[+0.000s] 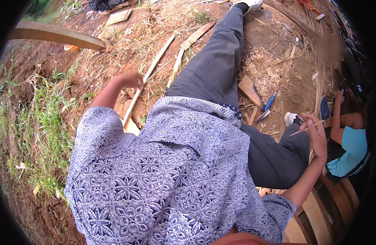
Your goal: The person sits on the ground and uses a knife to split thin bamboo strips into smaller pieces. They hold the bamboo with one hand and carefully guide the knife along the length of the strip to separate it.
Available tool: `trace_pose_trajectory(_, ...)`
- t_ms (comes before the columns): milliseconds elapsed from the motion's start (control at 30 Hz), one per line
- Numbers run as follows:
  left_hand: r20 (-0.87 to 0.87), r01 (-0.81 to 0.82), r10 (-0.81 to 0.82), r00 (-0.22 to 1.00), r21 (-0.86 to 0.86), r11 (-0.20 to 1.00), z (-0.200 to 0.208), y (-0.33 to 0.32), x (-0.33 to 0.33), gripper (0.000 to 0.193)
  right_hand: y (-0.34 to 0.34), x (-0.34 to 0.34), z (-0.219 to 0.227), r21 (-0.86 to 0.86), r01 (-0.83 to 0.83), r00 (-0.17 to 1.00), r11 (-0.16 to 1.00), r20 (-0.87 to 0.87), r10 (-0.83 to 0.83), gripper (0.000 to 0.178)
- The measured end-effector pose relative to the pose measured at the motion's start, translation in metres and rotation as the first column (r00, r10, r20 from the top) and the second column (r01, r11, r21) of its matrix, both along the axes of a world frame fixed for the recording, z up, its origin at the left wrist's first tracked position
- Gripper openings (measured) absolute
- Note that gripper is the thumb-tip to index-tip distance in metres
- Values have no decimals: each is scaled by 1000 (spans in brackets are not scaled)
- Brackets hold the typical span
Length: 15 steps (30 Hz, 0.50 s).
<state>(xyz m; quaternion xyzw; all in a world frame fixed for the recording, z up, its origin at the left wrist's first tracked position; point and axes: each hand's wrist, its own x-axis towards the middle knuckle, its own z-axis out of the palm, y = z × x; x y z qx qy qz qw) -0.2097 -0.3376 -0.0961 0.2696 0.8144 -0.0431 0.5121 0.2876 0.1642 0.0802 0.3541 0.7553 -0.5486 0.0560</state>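
Observation:
My right hand [315, 136] is raised above my bent right knee, its fingers closed around a thin pale wooden stick [297, 132]. A short dark piece also shows by those fingertips, too small to name. Out to the left, my left hand [132, 80] is curled closed beside a long narrow wooden strip [153, 67] lying on the ground. What that hand holds, if anything, is hidden. Between my legs lie a blue-handled tool [271, 101], a blade-like piece [263, 116] and a wood block [249, 91] with a dark edge.
A thick wooden beam [59, 34] juts in at the upper left. Grass [45, 126] grows on the reddish soil at left. At right, a person in a turquoise shirt [353, 149] sits close by. Curved wooden boards [318, 216] stand at the lower right.

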Motion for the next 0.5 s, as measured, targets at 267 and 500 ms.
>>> trace_pose_trajectory(267, 130, -38, 44, 991, -52, 998, -10, -14, 15, 15, -3, -14, -9, -48, -85, 996, 995, 24, 86, 35)
trace_pose_trajectory(500, 205, -172, 182, 962, -63, 983, -16, -29, 8, 15, -2, -16, -9, -36, -51, 998, 998, 26, 52, 35)
